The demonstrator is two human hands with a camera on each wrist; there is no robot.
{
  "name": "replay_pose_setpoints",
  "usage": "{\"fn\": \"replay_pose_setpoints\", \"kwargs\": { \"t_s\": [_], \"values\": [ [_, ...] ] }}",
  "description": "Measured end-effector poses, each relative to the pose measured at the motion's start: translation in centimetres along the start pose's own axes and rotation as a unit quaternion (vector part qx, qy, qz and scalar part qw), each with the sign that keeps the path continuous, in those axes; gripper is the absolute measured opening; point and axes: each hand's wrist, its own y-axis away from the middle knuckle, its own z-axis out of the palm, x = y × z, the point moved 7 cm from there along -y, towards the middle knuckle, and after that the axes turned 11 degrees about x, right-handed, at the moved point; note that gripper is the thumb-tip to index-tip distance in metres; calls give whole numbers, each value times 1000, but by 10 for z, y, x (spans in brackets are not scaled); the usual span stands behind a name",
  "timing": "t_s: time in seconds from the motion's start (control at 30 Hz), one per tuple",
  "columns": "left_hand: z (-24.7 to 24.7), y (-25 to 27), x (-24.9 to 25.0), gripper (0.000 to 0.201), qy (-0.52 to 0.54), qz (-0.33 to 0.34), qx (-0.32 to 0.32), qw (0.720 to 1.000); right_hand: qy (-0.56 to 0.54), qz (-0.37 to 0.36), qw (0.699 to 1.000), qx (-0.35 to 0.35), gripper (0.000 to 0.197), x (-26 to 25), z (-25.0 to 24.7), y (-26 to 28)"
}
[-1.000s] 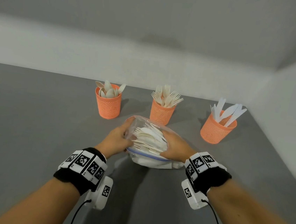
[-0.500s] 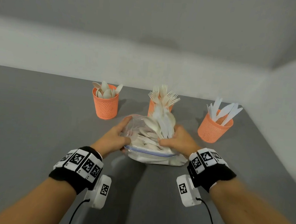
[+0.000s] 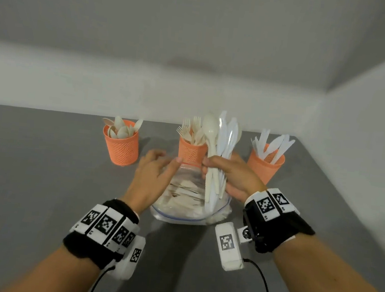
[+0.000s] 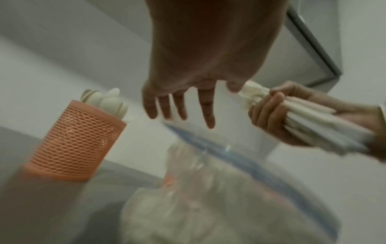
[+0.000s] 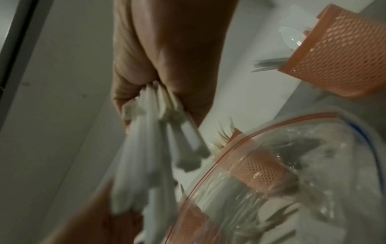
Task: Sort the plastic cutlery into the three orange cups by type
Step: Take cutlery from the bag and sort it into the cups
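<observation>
Three orange mesh cups stand in a row at the back of the grey table: a spoon cup (image 3: 121,142) (image 4: 75,142) on the left, a fork cup (image 3: 191,151) in the middle, a knife cup (image 3: 265,163) (image 5: 342,52) on the right. A clear zip bag (image 3: 190,200) (image 5: 292,189) (image 4: 208,198) of cutlery lies in front of them. My right hand (image 3: 231,173) (image 5: 167,66) grips a bundle of cutlery (image 3: 219,153) (image 5: 158,148) (image 4: 309,122) upright above the bag, a cream spoon foremost. My left hand (image 3: 152,175) (image 4: 188,82) hovers beside the bag with straight spread fingers, holding nothing.
The table (image 3: 41,177) meets a white wall behind the cups and another white wall on the right, close to the knife cup. Cables hang from both wrist cameras toward the near edge.
My right hand has pulled a bundle of cutlery up out of the bag and raised it upright. My left hand has let go of the bag's rim and lifted, fingers spread.
</observation>
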Motion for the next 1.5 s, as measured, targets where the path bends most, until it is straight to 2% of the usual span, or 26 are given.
{"fn": "replay_pose_setpoints", "kwargs": {
  "t_s": [0.03,0.1,0.17,0.23,0.27,0.33,0.4,0.47,0.53,0.7,0.77,0.8,0.87,0.9,0.93,1.0,1.1,1.23,1.4,1.5],
  "values": [
    [0,0,14,54,74,0,-11,997,10,5,1000,-17,14,2,6,2],
    [13,4,37,39,215,-46,-95,971,46,7,997,-62,19,5,20,8],
    [30,8,47,30,320,-108,-178,924,96,9,990,-99,19,10,33,15],
    [43,10,47,30,397,-149,-219,879,133,16,985,-110,13,14,40,17],
    [47,9,44,30,422,-168,-226,862,141,25,984,-108,18,16,41,17],
    [51,10,39,24,438,-193,-232,847,135,59,983,-105,16,17,40,16],
    [52,12,39,18,445,-211,-235,838,141,95,978,-118,4,19,40,19],
    [52,8,37,17,466,-224,-215,828,171,130,967,-137,9,24,40,24],
    [55,4,31,26,481,-243,-197,819,176,156,961,-148,11,29,37,27],
    [56,7,34,17,497,-262,-190,805,160,173,957,-168,19,29,33,30],
    [49,-1,34,28,533,-270,-147,788,180,147,963,-136,27,27,24,25],
    [45,-7,31,31,551,-279,-120,777,211,102,967,-96,30,23,16,20],
    [36,-17,23,19,586,-301,-64,749,278,-41,959,27,29,4,-4,12],
    [33,-20,18,14,597,-313,-42,738,279,-116,951,70,24,-8,-10,13],
    [32,-22,15,11,601,-318,-33,733,267,-171,945,77,20,-16,-10,17],
    [33,-22,14,10,608,-323,-35,724,303,-231,924,28,24,-22,-1,23],
    [40,-20,15,14,625,-315,-75,710,399,-249,883,-12,34,-16,7,23],
    [46,-15,25,13,627,-282,-133,714,430,-238,871,-2,34,-10,4,16],
    [47,-12,29,22,626,-274,-159,713,386,-170,906,-44,27,0,3,6],
    [45,-10,28,23,624,-282,-160,711,373,-153,912,-76,20,3,4,7]
  ]
}}
